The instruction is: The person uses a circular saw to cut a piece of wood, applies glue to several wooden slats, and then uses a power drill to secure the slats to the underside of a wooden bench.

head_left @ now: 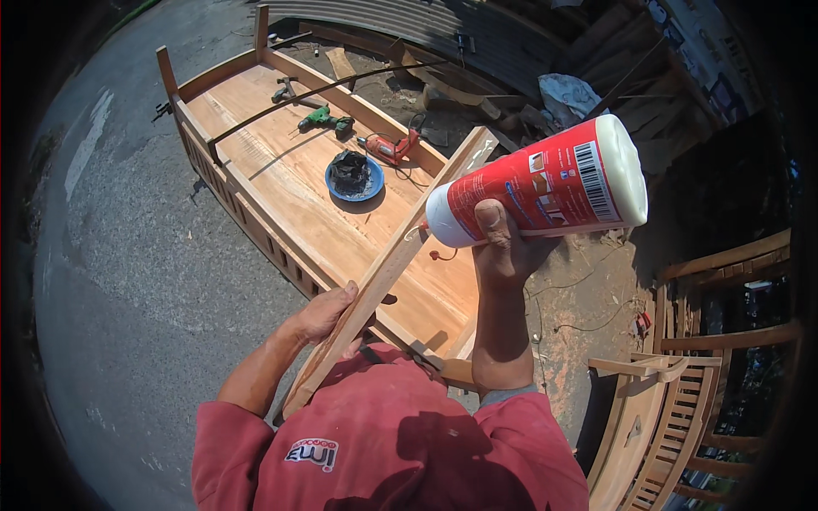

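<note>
We see our right hand [503, 243] clamped round one red-and-white glue bottle [537, 183], thumb on its near side, other fingers hidden behind it. The bottle is above the near right part of a long wooden frame [281, 179], its nozzle tipped down to one wooden bar [390, 268] streaked with white glue. Our left hand [328, 311] is closed about that bar, which slants over the frame's near end. Inside the frame lie two drills, one green [319, 120] and one red [390, 149], one blue bowl [358, 198], and one dark tool [288, 92], probably a hammer, towards its far end. Our right forearm rises nearly upright beside the frame's near end; our left reaches inward across its near left corner.
</note>
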Available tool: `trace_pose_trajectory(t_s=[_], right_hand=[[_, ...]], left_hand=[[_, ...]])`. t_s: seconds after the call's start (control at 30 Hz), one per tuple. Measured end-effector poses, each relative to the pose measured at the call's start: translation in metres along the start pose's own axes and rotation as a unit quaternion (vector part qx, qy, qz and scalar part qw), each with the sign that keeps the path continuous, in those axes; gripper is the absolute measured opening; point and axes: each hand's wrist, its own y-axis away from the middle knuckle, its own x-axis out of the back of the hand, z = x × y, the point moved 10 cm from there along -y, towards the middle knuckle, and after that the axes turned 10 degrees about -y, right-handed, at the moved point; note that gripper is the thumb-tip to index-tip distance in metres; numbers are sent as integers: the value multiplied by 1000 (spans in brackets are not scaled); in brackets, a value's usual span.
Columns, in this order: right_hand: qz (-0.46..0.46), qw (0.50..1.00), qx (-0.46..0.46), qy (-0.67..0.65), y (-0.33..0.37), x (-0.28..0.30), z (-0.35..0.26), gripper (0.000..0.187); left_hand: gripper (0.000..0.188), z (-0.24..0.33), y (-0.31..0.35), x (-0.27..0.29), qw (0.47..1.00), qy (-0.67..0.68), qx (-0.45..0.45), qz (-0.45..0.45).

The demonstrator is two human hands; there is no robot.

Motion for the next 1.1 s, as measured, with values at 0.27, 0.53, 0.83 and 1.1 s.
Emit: trace_pose_trajectory(t_s=[0.27, 0.53, 0.83, 1.1], right_hand=[[-43, 998, 1, 42, 19, -11, 3, 64], [-3, 1000, 4, 18, 34, -21, 6, 64], [0, 989, -100, -113, 40, -28, 28, 58], [23, 980, -129, -149, 64, -36, 39, 59]], left_hand=[[95, 9, -9, 4, 999, -31, 4, 35], [83, -4, -24, 16, 998, -5, 54, 42], [68, 14, -32, 22, 998, -18, 39, 53], [66, 34, -39, 38, 984, -68, 45, 161]])
